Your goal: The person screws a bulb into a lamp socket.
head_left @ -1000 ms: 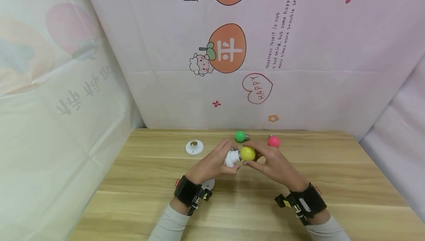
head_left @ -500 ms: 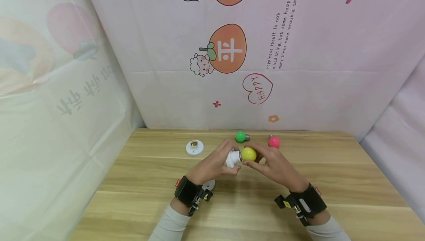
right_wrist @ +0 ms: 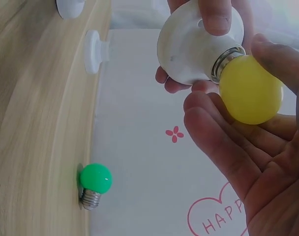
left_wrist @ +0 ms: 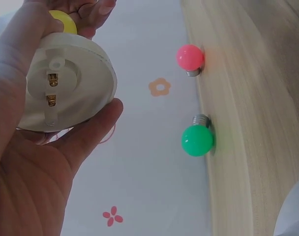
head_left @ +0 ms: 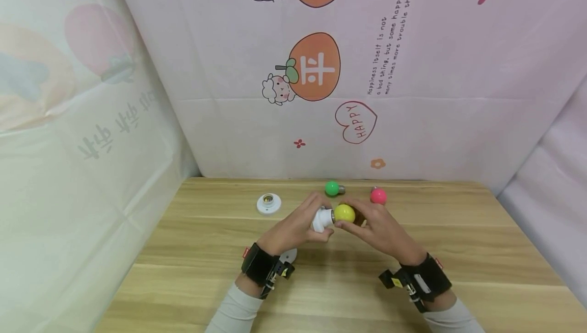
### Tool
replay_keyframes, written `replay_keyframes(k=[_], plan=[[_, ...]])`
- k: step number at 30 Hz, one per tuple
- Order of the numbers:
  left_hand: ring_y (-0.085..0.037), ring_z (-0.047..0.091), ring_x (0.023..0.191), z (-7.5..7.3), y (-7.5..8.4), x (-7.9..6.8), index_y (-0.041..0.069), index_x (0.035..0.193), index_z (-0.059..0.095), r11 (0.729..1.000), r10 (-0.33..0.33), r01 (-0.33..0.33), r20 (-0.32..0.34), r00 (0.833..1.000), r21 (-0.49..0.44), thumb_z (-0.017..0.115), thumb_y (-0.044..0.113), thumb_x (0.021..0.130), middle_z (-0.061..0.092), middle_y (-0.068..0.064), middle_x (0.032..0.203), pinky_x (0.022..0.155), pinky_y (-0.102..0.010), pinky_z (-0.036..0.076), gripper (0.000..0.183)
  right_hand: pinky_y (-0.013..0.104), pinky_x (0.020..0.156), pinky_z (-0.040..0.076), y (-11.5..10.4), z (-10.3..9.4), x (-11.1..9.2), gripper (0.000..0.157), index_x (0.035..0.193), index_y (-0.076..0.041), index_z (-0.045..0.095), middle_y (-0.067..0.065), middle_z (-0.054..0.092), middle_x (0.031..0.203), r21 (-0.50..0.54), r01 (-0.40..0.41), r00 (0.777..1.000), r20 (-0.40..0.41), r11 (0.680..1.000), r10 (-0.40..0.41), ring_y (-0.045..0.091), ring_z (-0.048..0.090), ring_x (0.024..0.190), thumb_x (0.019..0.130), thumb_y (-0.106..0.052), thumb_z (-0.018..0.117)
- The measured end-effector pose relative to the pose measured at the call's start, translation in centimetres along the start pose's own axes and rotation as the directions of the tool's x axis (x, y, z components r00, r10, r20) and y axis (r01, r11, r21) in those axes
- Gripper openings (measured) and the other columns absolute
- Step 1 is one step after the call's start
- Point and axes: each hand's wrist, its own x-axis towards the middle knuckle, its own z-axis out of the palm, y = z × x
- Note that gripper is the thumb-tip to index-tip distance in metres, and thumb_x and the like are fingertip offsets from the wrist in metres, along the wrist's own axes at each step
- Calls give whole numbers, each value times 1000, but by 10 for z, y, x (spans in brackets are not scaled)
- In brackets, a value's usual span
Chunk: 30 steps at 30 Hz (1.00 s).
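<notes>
- Left hand (head_left: 295, 225): grip was clamped around white circular plastic socket (head_left: 323, 219), presumably steadying its mouth toward 3 o'clock.
- Right hand (head_left: 379, 225): grip pinched yellow metal-based globe bulb (head_left: 345, 213) at that mouth, likely for alignment.

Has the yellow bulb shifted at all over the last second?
Yes, slightly: in the head view, the yellow bulb has edged toward the picture's right, judged against the printed red heart.
</notes>
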Motion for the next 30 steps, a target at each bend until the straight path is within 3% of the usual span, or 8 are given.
replay_keyframes(k=[15, 24, 30], plan=[[-7, 48, 95, 2, 1, 1, 17, 116, 43, 1000, 9, -9, 6, 1000, -6, 67, 20, 82, 41, 6, 114, 73, -13, 50, 42, 20, 48, 49, -2, 0, -1, 25, 109, -16, 61, -9, 58, 78, 39, -43, 999, 25, 998, 42, 4, 54, 59, 89, -31, 67], [-5, 47, 96, 4, -2, 2, 20, 117, 45, 1000, 1, -1, -13, 1000, -18, 69, 25, 83, 41, 8, 116, 75, -16, 50, 43, 24, 57, 54, 0, 0, 1, 36, 112, -12, 64, -9, 64, 90, -3, -40, 998, -48, 999, 40, 7, 59, 71, 85, -35, 72], [-5, 46, 102, 4, -2, 2, 19, 122, 45, 1000, -5, 6, 10, 1000, -24, 70, 35, 85, 41, 6, 124, 83, -18, 49, 47, 23, 62, 54, 2, 1, 2, 40, 115, -12, 65, -7, 63, 102, -33, -3, 996, -86, 999, 1, 5, 57, 79, 83, -34, 74]])
